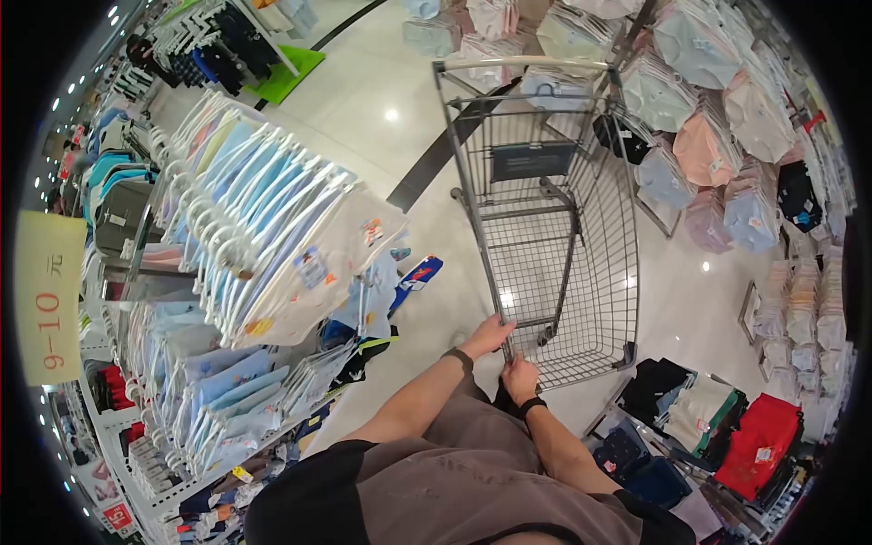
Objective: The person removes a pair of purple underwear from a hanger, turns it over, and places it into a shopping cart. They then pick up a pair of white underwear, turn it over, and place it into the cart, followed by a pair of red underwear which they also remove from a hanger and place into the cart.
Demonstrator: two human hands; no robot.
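A grey wire shopping cart stands in front of me. My left hand is closed on the near corner of the cart's frame. Just below and to the right of it, my right hand is wrapped around the near end of the same frame. Both wrists have dark bands. The wire basket shows no goods inside, and a dark panel is fixed toward its far end. The exact bar under my fingers is partly hidden by the hands.
To my left hangs a dense rack of pastel children's garments on white hangers, with a yellow price sign beside it. More hanging clothes line the far right. Near my right side are folded garments, including a red one. Glossy floor lies between the displays.
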